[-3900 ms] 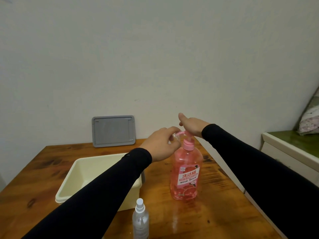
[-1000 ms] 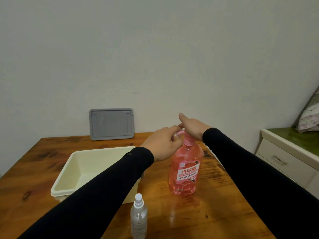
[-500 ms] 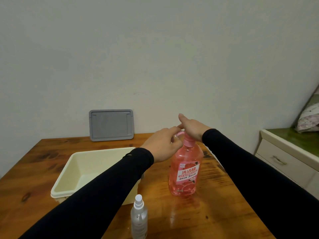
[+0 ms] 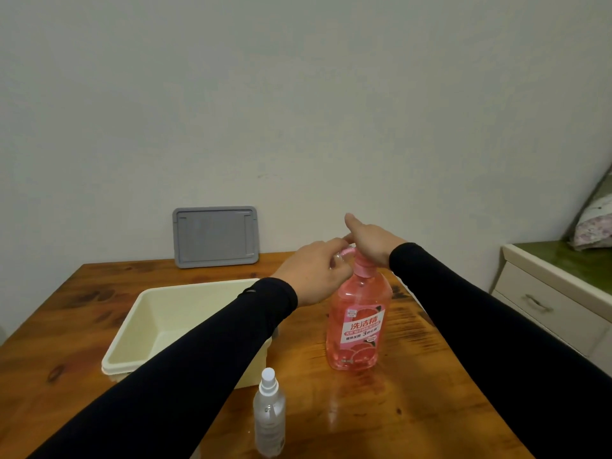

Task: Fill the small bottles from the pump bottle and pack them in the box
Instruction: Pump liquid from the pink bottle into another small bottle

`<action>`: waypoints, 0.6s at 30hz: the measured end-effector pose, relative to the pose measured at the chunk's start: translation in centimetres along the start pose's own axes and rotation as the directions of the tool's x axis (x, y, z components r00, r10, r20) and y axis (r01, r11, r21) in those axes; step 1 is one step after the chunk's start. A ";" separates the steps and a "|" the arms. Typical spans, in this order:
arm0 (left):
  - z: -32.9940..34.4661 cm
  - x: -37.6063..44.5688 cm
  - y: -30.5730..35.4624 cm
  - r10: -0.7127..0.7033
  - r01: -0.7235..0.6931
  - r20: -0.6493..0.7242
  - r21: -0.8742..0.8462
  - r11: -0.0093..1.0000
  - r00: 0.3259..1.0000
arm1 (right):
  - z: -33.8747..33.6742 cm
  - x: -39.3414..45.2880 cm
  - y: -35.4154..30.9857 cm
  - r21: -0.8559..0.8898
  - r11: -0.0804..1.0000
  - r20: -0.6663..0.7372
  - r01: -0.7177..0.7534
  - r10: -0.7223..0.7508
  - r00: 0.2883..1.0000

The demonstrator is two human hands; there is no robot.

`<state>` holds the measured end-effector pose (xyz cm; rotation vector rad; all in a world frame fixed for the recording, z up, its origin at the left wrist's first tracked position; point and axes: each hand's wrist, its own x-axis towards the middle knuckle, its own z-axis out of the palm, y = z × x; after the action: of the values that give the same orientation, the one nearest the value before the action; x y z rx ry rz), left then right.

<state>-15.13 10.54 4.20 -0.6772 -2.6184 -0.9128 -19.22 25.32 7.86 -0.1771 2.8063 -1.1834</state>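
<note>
Starting big: wooden table [image 4: 381, 422] with a cream box [image 4: 185, 313], empty from what shows, and a grey lid [image 4: 215, 236] leaning on the wall. Pink pump bottle [image 4: 359, 319] stands right of the box. Right hand [image 4: 371, 240] lies flat on the pump; left hand [image 4: 314, 273] is curled at the spout, probably holding a small bottle, can't tell. Risk: a hard press shoots soap past the opening, or the spray bottle [image 4: 269, 415] gets elbowed over.

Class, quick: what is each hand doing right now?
Left hand: closed at the pump spout; contents hidden.
Right hand: open, flat on the pump bottle head.
</note>
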 end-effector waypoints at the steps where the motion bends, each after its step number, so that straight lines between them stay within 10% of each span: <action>1: 0.0 0.0 0.0 -0.001 0.001 0.000 0.007 1.000 1.000 | 0.1 0.0 0.0 -0.003 1.000 0.002 -0.004 0.004 1.000; 18: -0.2 0.0 0.2 -0.004 0.003 0.004 0.033 0.999 1.000 | 0.1 0.2 0.2 0.041 0.999 0.014 -0.031 0.030 0.999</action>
<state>-15.04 10.57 4.42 -0.6670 -2.6326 -0.8687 -19.44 25.35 7.70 -0.1383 2.7610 -1.2271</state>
